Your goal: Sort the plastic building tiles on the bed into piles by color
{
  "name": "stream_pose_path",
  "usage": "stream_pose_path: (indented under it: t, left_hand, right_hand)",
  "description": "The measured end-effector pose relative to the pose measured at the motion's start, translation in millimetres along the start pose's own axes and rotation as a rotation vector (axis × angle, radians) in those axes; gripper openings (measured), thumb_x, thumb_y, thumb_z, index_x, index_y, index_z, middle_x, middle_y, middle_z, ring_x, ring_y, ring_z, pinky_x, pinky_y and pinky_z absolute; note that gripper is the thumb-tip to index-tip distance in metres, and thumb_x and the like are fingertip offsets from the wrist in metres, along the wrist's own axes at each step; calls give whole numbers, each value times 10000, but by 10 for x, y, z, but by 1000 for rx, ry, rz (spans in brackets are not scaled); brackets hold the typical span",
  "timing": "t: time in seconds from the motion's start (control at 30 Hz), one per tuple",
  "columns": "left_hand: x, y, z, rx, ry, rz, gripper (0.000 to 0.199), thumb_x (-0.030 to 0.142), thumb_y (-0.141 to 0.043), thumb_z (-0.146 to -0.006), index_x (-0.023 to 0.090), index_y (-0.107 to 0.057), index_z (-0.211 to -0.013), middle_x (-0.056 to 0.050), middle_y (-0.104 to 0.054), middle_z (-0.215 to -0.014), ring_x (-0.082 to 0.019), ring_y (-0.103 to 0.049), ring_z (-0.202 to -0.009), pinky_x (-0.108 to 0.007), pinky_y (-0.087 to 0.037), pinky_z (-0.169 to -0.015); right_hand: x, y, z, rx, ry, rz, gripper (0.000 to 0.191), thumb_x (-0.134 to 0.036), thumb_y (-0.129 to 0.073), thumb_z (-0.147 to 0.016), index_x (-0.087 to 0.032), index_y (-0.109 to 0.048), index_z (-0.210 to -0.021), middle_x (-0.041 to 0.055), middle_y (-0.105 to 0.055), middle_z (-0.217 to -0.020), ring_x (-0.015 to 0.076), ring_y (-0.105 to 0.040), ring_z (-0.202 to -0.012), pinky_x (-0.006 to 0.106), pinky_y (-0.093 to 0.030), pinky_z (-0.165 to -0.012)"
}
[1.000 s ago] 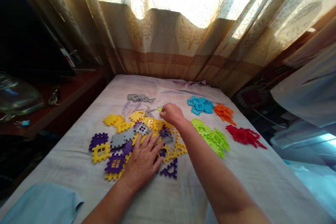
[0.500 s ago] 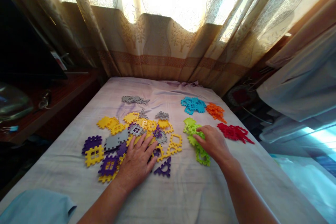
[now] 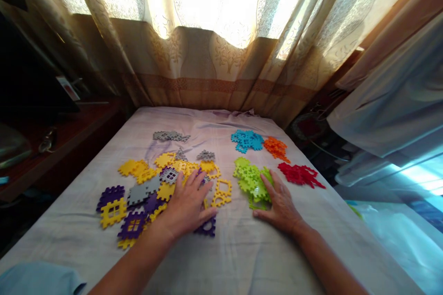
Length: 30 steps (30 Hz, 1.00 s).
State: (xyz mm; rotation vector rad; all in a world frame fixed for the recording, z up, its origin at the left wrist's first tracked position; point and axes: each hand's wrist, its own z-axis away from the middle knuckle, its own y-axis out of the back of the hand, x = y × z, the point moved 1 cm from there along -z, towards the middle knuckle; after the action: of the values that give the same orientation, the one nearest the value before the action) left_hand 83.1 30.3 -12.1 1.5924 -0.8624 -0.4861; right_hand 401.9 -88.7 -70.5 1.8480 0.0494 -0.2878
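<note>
My left hand (image 3: 189,203) is spread over a mixed heap of flat notched building pieces, hiding part of it. Around it lie yellow pieces (image 3: 166,191), grey pieces (image 3: 139,192) and purple pieces (image 3: 110,197). A purple triangular piece (image 3: 209,227) shows partly below my left thumb. My right hand (image 3: 282,203) rests with fingers apart along the right side of the lime-green pieces (image 3: 252,179), fingertips touching them. Its thumb lies on the sheet just below the green pile. Neither hand grips a piece.
Farther back are piles of grey pieces (image 3: 170,136), blue pieces (image 3: 247,140), orange pieces (image 3: 276,148) and red pieces (image 3: 302,174). A light sheet (image 3: 238,258) covers the surface. Curtains (image 3: 207,73) hang behind, and a light-blue cloth (image 3: 39,279) lies at lower left.
My right hand has moved down along the green pile and spread its fingers; the green pieces now lie more compactly. My left hand has shifted slightly over the heap. The view has shifted slightly.
</note>
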Motion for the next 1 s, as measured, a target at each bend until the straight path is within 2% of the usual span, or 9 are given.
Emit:
stream_pose_path:
  t: [0.1,0.17,0.27,0.37,0.47,0.63,0.77,0.93,1.0]
  left_hand:
    - [249,-46,-355,-106,-87,30,752,727,-579,-781,310,-508,-1404,-138,-399,-1558,-382,-331,-1445,-694,-190,-1139]
    - [340,-145,-603,-164,-108,24,900,758,-621,-717,284,-441,-1460,-176,-310,-1596,-406,-255,-1474,-721,-133,-1135]
    - [309,-298,-918,-231,-106,25,1036,795,-636,-654,261,-376,-1503,-206,-216,-1621,-436,-181,-1488,-751,-76,-1116]
    - [174,-361,-1096,-321,-60,22,1059,835,-597,-643,254,-383,-1502,-216,-234,-1613,-471,-168,-1480,-782,-81,-1084]
    - [60,-329,-1138,-353,-34,3,958,812,-577,-687,292,-426,-1477,-183,-319,-1589,-478,-209,-1465,-792,-102,-1070]
    - [-68,-226,-1052,-316,-17,-55,710,678,-525,-826,335,-465,-1445,-124,-389,-1567,-438,-284,-1447,-764,-149,-1085]
    - [-136,-158,-955,-356,36,-93,627,595,-512,-869,306,-490,-1425,-136,-399,-1558,-425,-316,-1436,-755,-135,-1099]
    - [-22,-162,-924,-243,-7,-50,620,548,-595,-848,234,-520,-1377,-162,-378,-1565,-394,-299,-1453,-713,-93,-1143]
    - [65,-200,-948,-197,-70,17,546,519,-601,-865,239,-545,-1330,-140,-447,-1523,-350,-377,-1417,-675,-123,-1163]
  right_hand:
    - [48,6,-155,-49,83,-14,1040,-697,-722,-649,-214,-398,-1511,216,-219,-1613,405,-205,-1483,586,-258,-1144]
    - [71,23,-230,-74,138,-12,1033,-745,-691,-654,-196,-437,-1493,230,-243,-1602,408,-209,-1481,595,-249,-1145]
    - [93,56,-308,-108,190,2,1023,-787,-659,-656,-199,-474,-1473,233,-291,-1584,420,-215,-1475,622,-243,-1137]
    - [75,89,-374,-142,216,6,1009,-792,-659,-653,-227,-479,-1471,219,-323,-1574,425,-227,-1470,638,-248,-1127]
    - [11,100,-446,-169,236,4,1000,-778,-672,-655,-246,-468,-1477,209,-335,-1572,426,-236,-1466,646,-251,-1120]
    - [-71,48,-538,-158,266,-8,974,-768,-661,-678,-255,-461,-1482,198,-335,-1574,418,-256,-1459,636,-265,-1116]
    - [-20,-33,-521,-92,268,-16,986,-802,-617,-690,-257,-443,-1494,205,-286,-1593,437,-234,-1461,669,-253,-1104]
    - [58,-105,-487,23,253,-40,1010,-802,-599,-708,-246,-386,-1524,202,-191,-1625,429,-196,-1476,659,-262,-1109]
    - [51,-113,-514,9,279,-49,1000,-794,-606,-712,-247,-393,-1521,203,-178,-1628,424,-210,-1474,640,-278,-1112]
